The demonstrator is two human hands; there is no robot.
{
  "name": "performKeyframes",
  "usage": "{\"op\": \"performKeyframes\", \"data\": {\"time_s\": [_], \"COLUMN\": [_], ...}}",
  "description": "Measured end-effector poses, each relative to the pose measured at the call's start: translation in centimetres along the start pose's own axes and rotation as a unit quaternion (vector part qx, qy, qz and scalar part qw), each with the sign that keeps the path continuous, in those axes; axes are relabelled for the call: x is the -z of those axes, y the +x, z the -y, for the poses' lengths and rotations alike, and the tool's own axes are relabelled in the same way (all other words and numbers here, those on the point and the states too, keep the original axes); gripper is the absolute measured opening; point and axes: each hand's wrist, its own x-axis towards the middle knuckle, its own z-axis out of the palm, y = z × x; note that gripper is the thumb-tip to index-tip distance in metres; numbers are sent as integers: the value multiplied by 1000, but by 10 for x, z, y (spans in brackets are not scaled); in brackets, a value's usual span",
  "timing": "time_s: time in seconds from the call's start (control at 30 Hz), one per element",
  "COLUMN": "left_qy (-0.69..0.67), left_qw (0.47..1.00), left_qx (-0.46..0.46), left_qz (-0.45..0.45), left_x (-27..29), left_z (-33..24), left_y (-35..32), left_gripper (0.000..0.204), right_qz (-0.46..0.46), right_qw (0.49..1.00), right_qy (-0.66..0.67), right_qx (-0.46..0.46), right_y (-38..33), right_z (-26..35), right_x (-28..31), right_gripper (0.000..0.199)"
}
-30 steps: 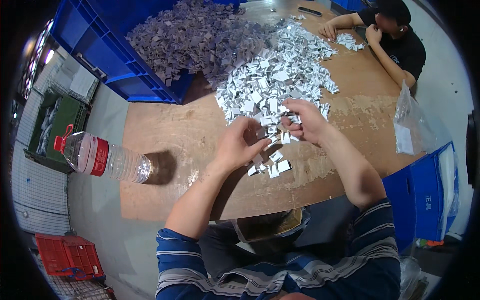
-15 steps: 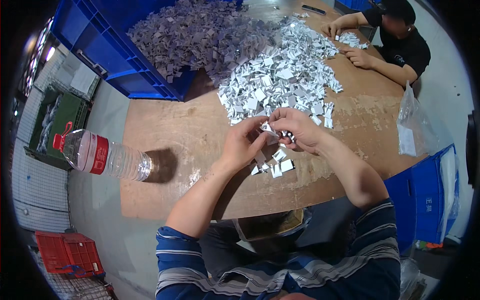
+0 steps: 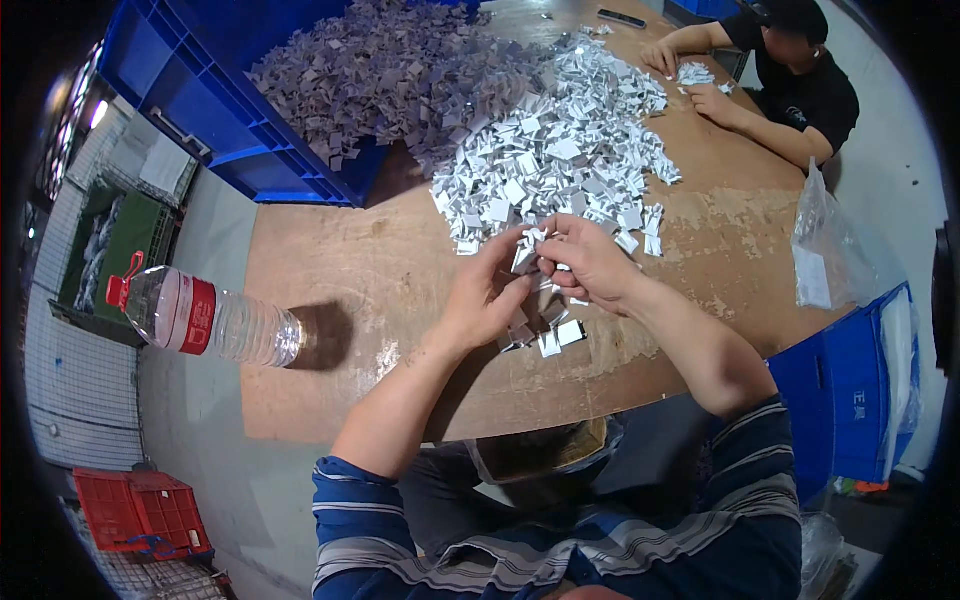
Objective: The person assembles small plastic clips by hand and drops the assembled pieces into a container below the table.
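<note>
a person in a blue striped top is sitting at a worn wooden table (image 3: pixel 330 260), both bare forearms reaching in from the lower edge. the left hand (image 3: pixel 490 295) and the right hand (image 3: pixel 590 262) are meeting just above the near edge of a wide heap of small white packets (image 3: pixel 545 165), and together they are pinching one small white packet (image 3: pixel 524 252) between fingertips, both hands closing on it; whether it is being folded, torn or only turned over is too small to tell. a few loose white pieces (image 3: pixel 555 335) are lying on the wood just below the hands. the step in hand seems to be working a single packet taken from the heap, and the next move would likely call for a fine fingertip grip so that only one piece is handled at a time. a clear water bottle with a red cap (image 3: pixel 205 322) is standing at the table's left edge. a blue crate full of greyish pieces (image 3: pixel 370 70) is sitting at the far left. across the table, a second person in black (image 3: pixel 800 80) is handling similar packets.
</note>
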Motion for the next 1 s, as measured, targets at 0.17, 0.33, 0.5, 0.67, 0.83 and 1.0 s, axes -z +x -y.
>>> {"op": "performKeyframes", "data": {"time_s": [0.17,0.33,0.5,0.67,0.83,1.0], "left_qy": [79,226,275,251,259,275], "left_qw": [995,965,956,966,958,938], "left_qx": [-58,-136,-100,-67,-123,-188], "left_qz": [-7,0,20,7,18,94], "left_x": [2,5,12,20,15,12], "left_z": [2,-4,-4,-2,-2,1], "left_y": [2,7,3,6,9,8], "left_gripper": [29,24,22,21,18,19], "right_qz": [16,-29,-168,-203,-110,-188], "right_qw": [1000,969,864,970,987,867], "right_qy": [11,-159,-304,50,106,-403], "right_qx": [3,189,364,126,59,224], "right_y": [-1,16,27,8,9,19], "right_z": [3,-24,-35,19,31,1], "right_x": [1,15,15,29,45,41], "right_gripper": [16,16,14,14,16,25]}}
